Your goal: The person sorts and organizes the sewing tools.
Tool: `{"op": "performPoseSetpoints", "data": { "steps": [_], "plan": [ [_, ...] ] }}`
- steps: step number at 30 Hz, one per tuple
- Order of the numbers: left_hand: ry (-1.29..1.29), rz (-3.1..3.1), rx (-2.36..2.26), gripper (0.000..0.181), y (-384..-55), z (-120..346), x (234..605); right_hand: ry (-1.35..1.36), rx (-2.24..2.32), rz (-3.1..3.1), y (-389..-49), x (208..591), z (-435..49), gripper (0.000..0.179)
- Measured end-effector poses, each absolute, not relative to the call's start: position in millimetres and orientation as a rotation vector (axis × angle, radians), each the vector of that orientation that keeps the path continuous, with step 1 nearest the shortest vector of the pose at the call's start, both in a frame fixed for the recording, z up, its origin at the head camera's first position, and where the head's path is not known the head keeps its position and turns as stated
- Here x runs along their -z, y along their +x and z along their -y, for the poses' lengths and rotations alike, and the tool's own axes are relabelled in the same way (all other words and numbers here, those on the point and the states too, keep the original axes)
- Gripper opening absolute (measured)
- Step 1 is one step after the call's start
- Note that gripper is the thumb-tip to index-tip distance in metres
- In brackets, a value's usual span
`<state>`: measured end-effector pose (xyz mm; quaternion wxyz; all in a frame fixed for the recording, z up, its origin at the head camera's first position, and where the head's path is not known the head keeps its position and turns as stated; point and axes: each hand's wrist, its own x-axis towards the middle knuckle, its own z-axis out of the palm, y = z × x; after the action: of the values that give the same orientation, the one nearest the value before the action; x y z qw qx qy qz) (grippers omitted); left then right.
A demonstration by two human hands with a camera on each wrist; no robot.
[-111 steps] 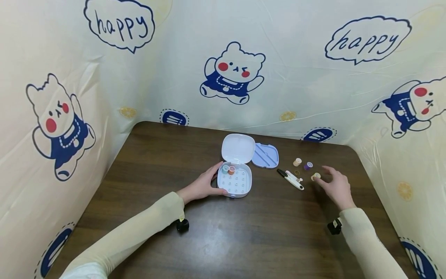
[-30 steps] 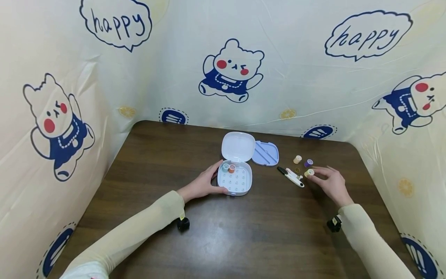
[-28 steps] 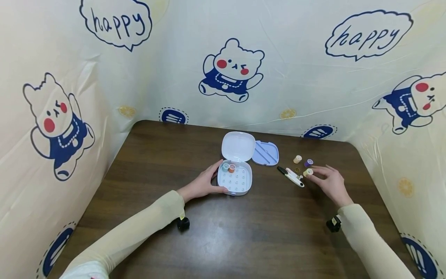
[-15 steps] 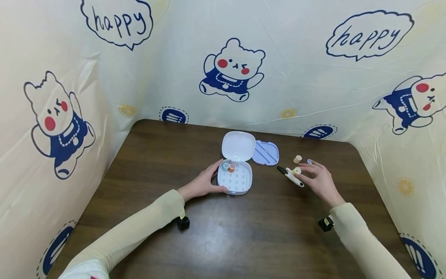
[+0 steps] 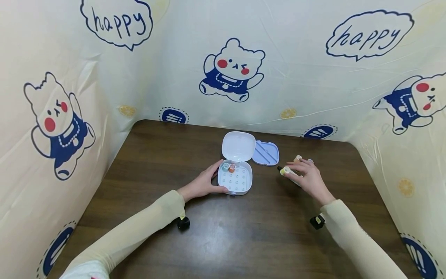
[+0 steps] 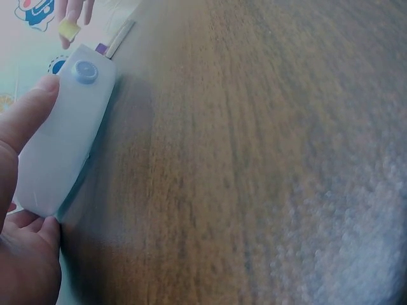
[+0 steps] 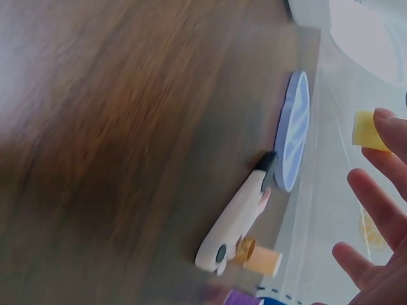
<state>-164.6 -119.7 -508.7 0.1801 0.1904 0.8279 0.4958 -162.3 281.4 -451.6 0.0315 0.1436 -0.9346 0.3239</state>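
My left hand holds the left side of a pale sewing box, its thumb at the front and fingers toward the back. The box's lid stands raised. A teal spool and an orange spool sit on pegs in its back left corner. My right hand pinches a yellow thread spool between thumb and finger, above the table and right of the box. Below it lie white thread snips with a black tip, partly hidden by the hand in the head view.
A lilac tray with slanted ribs lies just behind and right of the box. Beyond my right hand are a peach spool, a purple spool and a small gold thimble-like ring. A printed curtain surrounds the table.
My right hand has picked up the yellow spool from the table's right side and carried it left, over the snips. My left hand has stayed on the box.
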Motion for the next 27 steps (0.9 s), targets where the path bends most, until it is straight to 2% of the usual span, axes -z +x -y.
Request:
{"op": "performPoseSetpoints", "data": {
  "steps": [16, 27],
  "plan": [
    [0.532, -2.348, -1.401, 0.115, -165.8, 118.4, 508.6, 0.444, -1.099, 2.883, -169.2, 457.2, -250.6, 0.036],
    [0.513, -2.348, -1.389, 0.115, -165.5, 118.0, 510.0, 0.571, -1.076, 2.834, -172.0, 458.8, -227.5, 0.031]
  ]
}}
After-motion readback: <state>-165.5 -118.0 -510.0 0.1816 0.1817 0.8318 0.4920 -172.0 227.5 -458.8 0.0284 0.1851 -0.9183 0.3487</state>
